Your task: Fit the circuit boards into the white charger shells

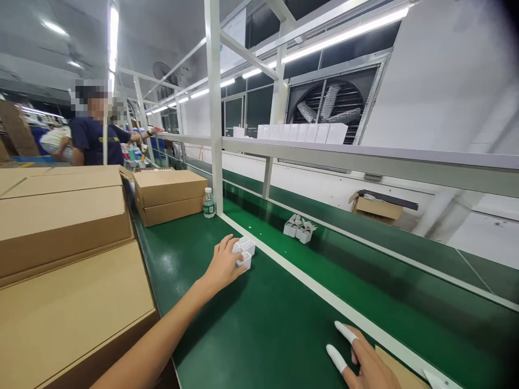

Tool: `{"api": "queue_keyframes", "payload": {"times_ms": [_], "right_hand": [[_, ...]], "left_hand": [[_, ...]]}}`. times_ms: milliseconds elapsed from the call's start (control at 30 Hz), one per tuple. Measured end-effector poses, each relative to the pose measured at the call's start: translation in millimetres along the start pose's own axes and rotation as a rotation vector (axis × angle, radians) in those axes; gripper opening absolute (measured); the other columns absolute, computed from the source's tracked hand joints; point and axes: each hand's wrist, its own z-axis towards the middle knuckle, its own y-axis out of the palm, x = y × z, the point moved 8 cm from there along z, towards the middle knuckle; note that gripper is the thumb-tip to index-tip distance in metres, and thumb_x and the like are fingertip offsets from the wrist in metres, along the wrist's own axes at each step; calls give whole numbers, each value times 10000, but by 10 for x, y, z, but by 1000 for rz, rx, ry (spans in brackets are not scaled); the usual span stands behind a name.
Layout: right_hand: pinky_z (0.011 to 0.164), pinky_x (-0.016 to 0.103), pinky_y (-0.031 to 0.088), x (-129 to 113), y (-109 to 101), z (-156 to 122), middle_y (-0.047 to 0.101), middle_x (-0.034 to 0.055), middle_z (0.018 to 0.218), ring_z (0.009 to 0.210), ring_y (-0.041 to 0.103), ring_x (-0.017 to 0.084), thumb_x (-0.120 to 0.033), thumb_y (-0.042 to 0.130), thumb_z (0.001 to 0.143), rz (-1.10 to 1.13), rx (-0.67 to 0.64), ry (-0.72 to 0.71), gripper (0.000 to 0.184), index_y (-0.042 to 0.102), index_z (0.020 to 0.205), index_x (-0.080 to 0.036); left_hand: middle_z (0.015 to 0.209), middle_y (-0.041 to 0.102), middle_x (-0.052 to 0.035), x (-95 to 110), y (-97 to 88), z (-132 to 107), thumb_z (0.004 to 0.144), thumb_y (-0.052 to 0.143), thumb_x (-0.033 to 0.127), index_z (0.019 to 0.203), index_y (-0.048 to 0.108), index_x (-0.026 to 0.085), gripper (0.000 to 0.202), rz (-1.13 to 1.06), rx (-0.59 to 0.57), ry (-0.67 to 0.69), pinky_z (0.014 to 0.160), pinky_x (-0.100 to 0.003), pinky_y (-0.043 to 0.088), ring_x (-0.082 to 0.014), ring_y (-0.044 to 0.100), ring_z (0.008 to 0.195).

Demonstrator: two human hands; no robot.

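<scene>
My left hand (pixel 222 266) is closed around small white open-topped boxes (pixel 245 246), held at the far side of the green table (pixel 243 335) beside its white edge strip. The fingers cover part of the boxes, and I cannot tell whether these rest on the surface. At the lower right, my right hand (pixel 365 362) holds nothing; its thumb and index finger are apart and wear white finger cots. Across the strip, a cluster of white boxes (pixel 299 229) with greyish contents sits on the green belt (pixel 324 270).
Cardboard boxes (pixel 68 216) line the left side, with another carton (pixel 172 194) and a water bottle (pixel 208 204) farther along. A white post (pixel 214 108) rises beside the bottle. White boxes (pixel 302 133) stand on the shelf. A person (pixel 95 132) stands at the far left.
</scene>
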Motion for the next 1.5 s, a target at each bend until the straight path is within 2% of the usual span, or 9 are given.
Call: {"api": "queue_keyframes", "payload": {"times_ms": [200,467,667,867,1033,1133,1233,1400,1500], "right_hand": [[784,429,617,-479,-261,108,678,168,1262,794,665,228,-400,523,1021,17,-11,-9,469,594,1387,-115],[1103,392,506,-451,-809,-33,568,94,1499,1242,619,254,-394,672,940,-87,-76,158,544,568,1436,-195],[1038,563,490,26,-1484,-688,668,207,1235,1170,614,374,-378,653,855,-149,90,494,438,647,1189,-95],[826,442,575,299,-1430,-861,724,173,1019,900,694,301,-348,636,809,-46,249,689,344,652,1043,-97],[740,394,591,72,-1397,-655,711,165,960,791,686,248,-547,624,881,52,373,719,609,607,1201,-29],[790,416,587,-301,-1405,-482,692,125,969,809,659,236,-643,614,902,77,334,596,668,629,1255,-75],[1097,513,481,-673,-1393,-329,632,150,1287,1190,596,292,-587,694,877,12,214,419,678,587,1394,-162],[1266,590,289,-876,-806,-244,411,178,1606,1517,338,343,-448,753,843,-33,-308,347,889,375,1599,-174],[1250,567,335,-896,-488,-187,378,167,1630,1502,373,333,-258,703,810,27,-394,304,857,381,1601,-179]], "left_hand": [[1423,602,-108,758,221,129,896,620,287,738,571,199,187,-340,-94,190,1037,-442,502,-292,602,1272],[1202,647,-41,1828,743,-154,965,529,386,806,488,211,240,-542,-372,507,726,-291,479,-158,642,855],[1289,607,-45,1688,782,-278,921,656,565,1086,575,232,380,-598,-466,415,717,-305,493,-200,647,905],[1386,575,-62,1605,839,-365,977,568,499,1322,517,246,431,-681,-530,382,791,-323,512,-225,660,993],[1474,536,-77,1530,865,-421,978,576,493,1473,446,265,561,-695,-561,360,837,-331,531,-259,659,1102],[1478,543,-77,1507,837,-425,974,593,462,1505,432,270,587,-696,-534,368,894,-343,533,-273,650,1161],[1487,530,-84,1502,815,-428,979,592,429,1528,407,262,603,-714,-523,374,929,-352,535,-275,636,1198],[1493,513,-108,1494,816,-451,968,608,410,1548,379,246,644,-758,-568,359,973,-388,548,-288,625,1225],[1498,510,-122,1475,806,-452,963,618,405,1558,365,251,665,-801,-560,352,990,-403,556,-289,633,1218]]}}
